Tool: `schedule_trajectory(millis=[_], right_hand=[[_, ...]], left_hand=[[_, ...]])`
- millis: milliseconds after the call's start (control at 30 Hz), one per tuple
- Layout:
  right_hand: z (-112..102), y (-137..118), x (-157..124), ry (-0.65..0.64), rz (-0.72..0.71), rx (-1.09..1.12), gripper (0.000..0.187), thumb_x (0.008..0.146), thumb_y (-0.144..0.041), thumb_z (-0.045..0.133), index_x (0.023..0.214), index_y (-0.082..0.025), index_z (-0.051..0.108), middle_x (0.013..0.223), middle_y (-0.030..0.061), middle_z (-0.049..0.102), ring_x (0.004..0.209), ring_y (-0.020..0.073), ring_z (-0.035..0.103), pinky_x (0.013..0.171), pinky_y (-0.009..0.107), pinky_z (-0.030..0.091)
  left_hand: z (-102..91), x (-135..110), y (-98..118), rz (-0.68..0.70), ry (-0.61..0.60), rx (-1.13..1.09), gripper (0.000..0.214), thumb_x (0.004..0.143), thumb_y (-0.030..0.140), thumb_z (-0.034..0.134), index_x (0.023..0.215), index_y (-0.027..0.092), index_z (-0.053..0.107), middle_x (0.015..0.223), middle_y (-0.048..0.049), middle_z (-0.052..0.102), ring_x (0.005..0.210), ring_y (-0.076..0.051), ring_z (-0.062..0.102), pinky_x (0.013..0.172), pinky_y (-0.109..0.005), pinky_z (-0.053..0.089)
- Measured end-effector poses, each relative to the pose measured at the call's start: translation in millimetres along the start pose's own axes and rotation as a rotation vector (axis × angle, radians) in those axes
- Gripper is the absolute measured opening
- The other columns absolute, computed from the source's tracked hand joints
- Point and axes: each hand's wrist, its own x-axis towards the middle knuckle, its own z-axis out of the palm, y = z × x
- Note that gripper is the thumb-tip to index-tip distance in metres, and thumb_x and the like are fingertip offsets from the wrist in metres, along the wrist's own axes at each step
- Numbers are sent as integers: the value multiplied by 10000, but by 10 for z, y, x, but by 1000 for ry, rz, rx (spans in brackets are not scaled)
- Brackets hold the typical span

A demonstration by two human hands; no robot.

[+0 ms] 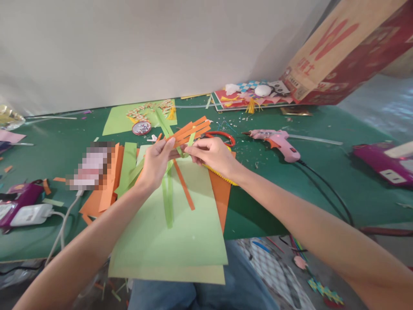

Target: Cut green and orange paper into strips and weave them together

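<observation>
My left hand (pixel 157 162) is closed around a crossed bundle of orange paper strips (pixel 196 128) and green paper strips (pixel 164 122), held above the table. The orange strips fan out to the upper right, while green ends and one orange end hang below. With thumb and fingers, my right hand (pixel 213 156) pinches a green strip at the right side of the bundle. Beneath both hands lie light green paper sheets (pixel 190 241), reaching over the table's front edge. The exact crossing of the strips is partly hidden by my fingers.
Right of my hands lie red-handled scissors (pixel 228 137) and a pink glue gun (pixel 280 144) with a black cord. Orange paper (pixel 106 189) and a blurred-out phone-like object (pixel 92 165) are at left. A paper bag (pixel 338 56) stands at the back right.
</observation>
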Motion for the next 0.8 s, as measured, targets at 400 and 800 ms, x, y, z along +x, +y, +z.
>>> schedule_trajectory(millis=[400, 800], right_hand=[[-7, -11, -23, 56, 3, -24, 372, 811, -470, 667, 613, -185, 533, 463, -39, 519, 349, 58, 411, 393, 249, 317], [33, -34, -58, 69, -167, -128, 372, 851, -404, 630, 585, -189, 483, 459, -50, 473, 420, 59, 416, 461, 236, 330]], left_hand=[[-18, 2, -65, 61, -20, 154, 367, 794, 465, 669, 603, 175, 552, 612, 2, 612, 614, -165, 673, 644, -293, 584], [-5, 18, -8, -39, 6, 49, 391, 770, 450, 708, 590, 167, 507, 554, 34, 574, 585, -138, 668, 647, -273, 585]])
